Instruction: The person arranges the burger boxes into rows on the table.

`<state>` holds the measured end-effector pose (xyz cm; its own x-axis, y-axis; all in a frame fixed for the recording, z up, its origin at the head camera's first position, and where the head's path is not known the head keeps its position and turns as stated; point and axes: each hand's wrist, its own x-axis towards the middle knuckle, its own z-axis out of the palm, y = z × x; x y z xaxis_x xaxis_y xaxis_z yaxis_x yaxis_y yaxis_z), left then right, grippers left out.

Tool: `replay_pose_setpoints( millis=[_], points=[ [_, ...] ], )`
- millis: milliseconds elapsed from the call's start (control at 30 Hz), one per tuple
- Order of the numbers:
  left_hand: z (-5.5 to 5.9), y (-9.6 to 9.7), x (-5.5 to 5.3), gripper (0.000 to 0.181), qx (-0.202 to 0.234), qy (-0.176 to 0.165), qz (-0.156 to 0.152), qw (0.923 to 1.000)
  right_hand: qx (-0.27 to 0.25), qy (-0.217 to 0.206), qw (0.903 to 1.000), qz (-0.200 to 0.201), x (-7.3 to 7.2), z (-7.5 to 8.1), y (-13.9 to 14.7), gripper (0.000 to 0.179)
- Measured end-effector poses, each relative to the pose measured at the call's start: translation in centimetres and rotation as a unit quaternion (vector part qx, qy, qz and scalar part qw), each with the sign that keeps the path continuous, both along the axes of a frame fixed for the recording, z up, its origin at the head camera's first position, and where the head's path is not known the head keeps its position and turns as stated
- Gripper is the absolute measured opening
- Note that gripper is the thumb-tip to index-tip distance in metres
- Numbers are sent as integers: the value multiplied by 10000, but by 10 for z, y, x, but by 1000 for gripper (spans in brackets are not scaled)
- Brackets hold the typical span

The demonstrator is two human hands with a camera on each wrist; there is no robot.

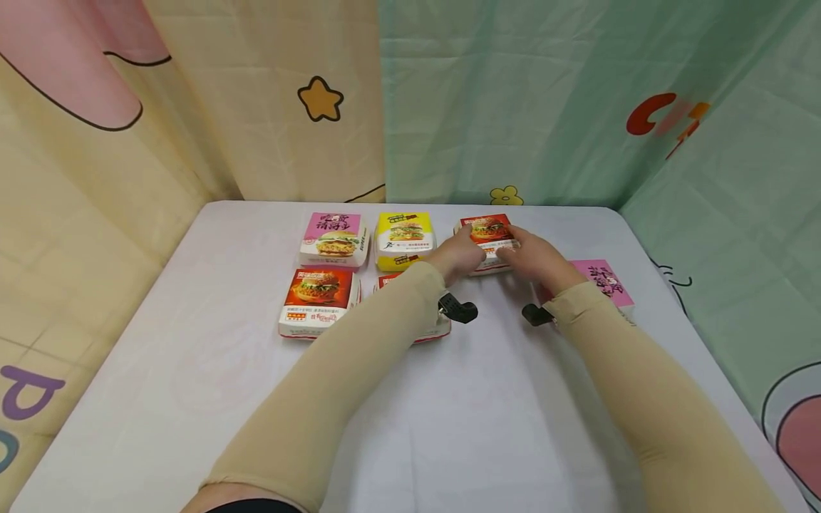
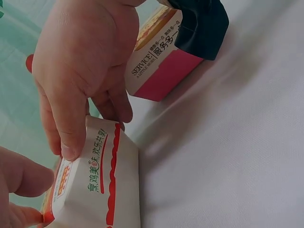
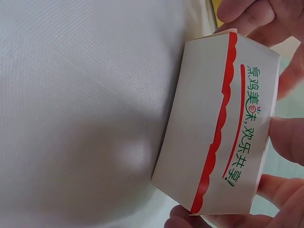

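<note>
Both hands are at a red and white burger box (image 1: 492,239) near the back of the white table. The left hand (image 1: 458,255) holds its left side, and the right hand (image 1: 537,260) holds its right side, with fingers about the edges. In the right wrist view the box's white front (image 3: 213,123) shows a red scalloped band and green lettering, with fingertips at both ends. Its lower edge is close to the cloth; contact is hard to tell. The left wrist view shows the right hand (image 2: 85,66) over one end of the box and the left thumb (image 2: 28,173) by the other.
Left of the hands stand a pink box (image 1: 333,246), a yellow box (image 1: 404,235) and a red box (image 1: 317,299). Another red box (image 1: 432,331) is partly behind the left sleeve. A pink box (image 1: 606,278) sits beyond the right wrist. Curtains (image 1: 513,107) hang behind the table.
</note>
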<state>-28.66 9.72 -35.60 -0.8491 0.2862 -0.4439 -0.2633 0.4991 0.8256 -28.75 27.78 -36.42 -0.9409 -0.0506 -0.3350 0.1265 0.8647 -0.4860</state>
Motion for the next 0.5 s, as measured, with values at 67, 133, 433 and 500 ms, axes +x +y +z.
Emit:
replay_pose_setpoints(
  millis=[67, 133, 433, 500],
  points=[
    [-1, 1, 0, 81, 40, -30, 33, 10000, 17, 16, 10000, -8, 1, -1, -1, 78],
    [-1, 1, 0, 80, 147, -75, 113, 9998, 37, 41, 10000, -17, 1, -2, -2, 79],
    [-3, 3, 2, 86, 379, -64, 290, 9988, -50, 21, 9999, -98, 2, -2, -7, 79],
    [-3, 2, 3, 88, 367, -21, 290, 9989, -46, 68, 9999, -68, 1, -2, -8, 79]
  ],
)
